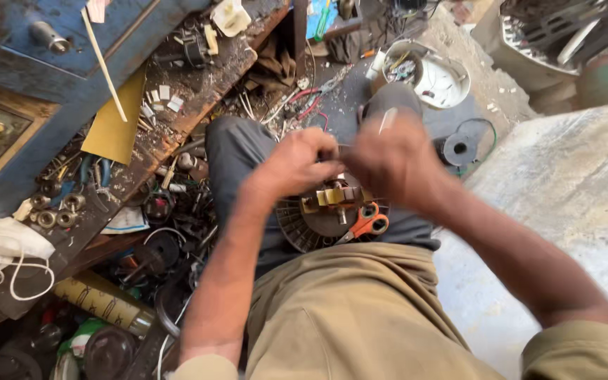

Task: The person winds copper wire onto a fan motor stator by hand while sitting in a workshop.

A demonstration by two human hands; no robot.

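Seen from above, a seated person in grey trousers and an olive shirt works with two bare hands over one round motor part resting on the lap. The motor part is a dark ribbed disc with brass-coloured blocks on top. The left hand is curled with its fingers pressed together just above the part's upper edge, gripping something too small and hidden to tell. The right hand is blurred; its fingers are bunched, and one thin pale sliver sticks up from them, but whether they pinch it cannot be told. The two hands almost touch each other. One pair of orange-handled scissors lies on the right side of the motor part, touching it. To the left stands one cluttered wooden workbench, with one yellow card leaning on it and four small metal rings near its edge. One white bowl holding small bits sits on the ground beyond the knees, and one black spool lies near the right hand.
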